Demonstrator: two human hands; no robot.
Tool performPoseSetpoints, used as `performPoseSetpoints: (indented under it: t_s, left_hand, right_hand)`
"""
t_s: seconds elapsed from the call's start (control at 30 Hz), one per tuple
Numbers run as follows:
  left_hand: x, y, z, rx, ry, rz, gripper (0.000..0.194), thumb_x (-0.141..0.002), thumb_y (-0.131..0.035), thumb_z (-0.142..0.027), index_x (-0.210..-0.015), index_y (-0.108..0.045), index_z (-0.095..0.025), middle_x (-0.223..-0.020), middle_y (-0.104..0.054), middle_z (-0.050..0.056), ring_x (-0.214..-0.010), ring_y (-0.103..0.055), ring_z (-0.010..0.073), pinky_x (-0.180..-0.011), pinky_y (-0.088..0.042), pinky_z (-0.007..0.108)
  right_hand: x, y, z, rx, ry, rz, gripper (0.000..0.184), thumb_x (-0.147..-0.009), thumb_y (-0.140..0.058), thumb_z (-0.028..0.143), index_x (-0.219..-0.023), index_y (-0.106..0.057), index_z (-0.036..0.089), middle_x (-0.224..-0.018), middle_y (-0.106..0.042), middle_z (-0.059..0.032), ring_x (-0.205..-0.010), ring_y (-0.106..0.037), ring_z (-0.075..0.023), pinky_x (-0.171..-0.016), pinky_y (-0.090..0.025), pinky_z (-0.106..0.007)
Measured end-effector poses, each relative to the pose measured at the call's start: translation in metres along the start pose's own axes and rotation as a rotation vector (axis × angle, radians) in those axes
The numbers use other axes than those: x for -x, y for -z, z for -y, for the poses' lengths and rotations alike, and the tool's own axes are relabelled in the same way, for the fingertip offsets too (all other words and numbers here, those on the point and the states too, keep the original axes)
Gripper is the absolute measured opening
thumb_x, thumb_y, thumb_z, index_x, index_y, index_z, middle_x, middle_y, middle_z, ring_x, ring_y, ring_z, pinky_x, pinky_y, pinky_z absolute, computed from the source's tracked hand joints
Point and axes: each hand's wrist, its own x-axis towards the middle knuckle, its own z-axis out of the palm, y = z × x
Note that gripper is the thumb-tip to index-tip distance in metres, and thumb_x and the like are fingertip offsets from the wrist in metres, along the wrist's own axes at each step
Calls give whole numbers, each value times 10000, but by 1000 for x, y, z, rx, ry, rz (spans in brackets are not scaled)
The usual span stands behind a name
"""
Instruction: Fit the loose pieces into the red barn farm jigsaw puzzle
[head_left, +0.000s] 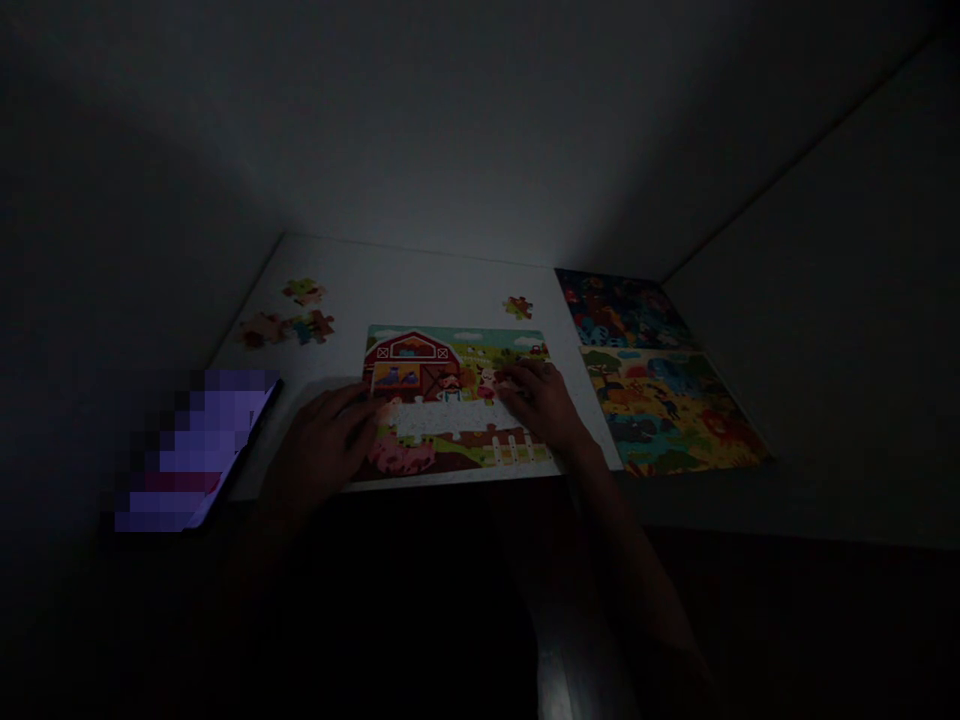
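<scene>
A jigsaw puzzle (412, 345) with a red barn, animals and a fence lies partly assembled on the white table. A pale gap (427, 418) without pieces runs across its middle. My left hand (326, 435) rests at the puzzle's left edge, fingers apart and lightly bent, their tips by the barn's lower corner. Over the right side, my right hand (544, 400) has its thumb and fingers closed around a puzzle piece (511, 384) beside the pig figure; the fingers hide most of it.
Several loose puzzle pieces (307, 327) lie at the back left, and another loose piece (518, 306) sits behind the puzzle. Two picture sheets, a dark one (626, 310) and a safari one (667, 410), are on the right. A lit, blurred-out screen (214, 430) stands at the left edge. Light is dim.
</scene>
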Motion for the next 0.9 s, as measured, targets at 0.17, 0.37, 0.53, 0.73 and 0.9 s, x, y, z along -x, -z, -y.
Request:
performPoseSetpoints:
  t_s: [0.17, 0.37, 0.53, 0.73, 0.9]
  left_hand:
    - [0, -1, 1, -19, -20, -9, 432, -980, -363, -425, -1174, -697, -230, -1325, -620, 92, -1222, -564, 290, -1060, -453, 497]
    - [0, 1, -1, 0, -17, -4, 446, -987, -348, -433, -1198, -683, -225, -1333, -611, 104, -1231, -560, 290, -1071, -444, 513]
    - [-1, 2, -1, 7, 2, 13, 422, -975, -364, -430, -1199, -678, -259, -1342, -614, 73, -1242, -553, 284, -1084, -432, 519]
    - [-1, 2, -1, -10, -13, 9, 440, -983, -355, -416, -1233, -670, -240, -1336, -608, 93, -1228, -562, 281, -1077, -441, 489]
    - [-1, 2, 0, -18, -19, 7, 453, -989, -349, -435, -1219, -681, -230, -1327, -614, 105, -1221, -570, 278, -1071, -447, 473]
  right_hand:
    - [1, -1, -1, 40, 10, 16, 341, -975, -524, 411, -1237, -646, 229, -1234, -624, -117, -1186, -503, -294, -1028, -376, -472]
    - [1, -1, 2, 87, -22, 39, 345, -989, -480, 447, -1227, -628, 245, -1247, -592, -122, -1179, -484, -296, -1004, -373, -465]
    - [2, -5, 0, 98, -45, 58, 391, -988, -458, 482, -1270, -606, 254, -1286, -556, -135, -1211, -441, -324, -997, -357, -499]
    - [2, -3, 1, 89, -42, 46, 351, -981, -491, 476, -1208, -639, 253, -1264, -579, -124, -1217, -461, -307, -988, -368, -476]
    - [-1, -2, -3, -12, -58, -3, 297, -982, -502, 420, -1143, -670, 235, -1188, -639, -110, -1152, -523, -284, -989, -385, -453]
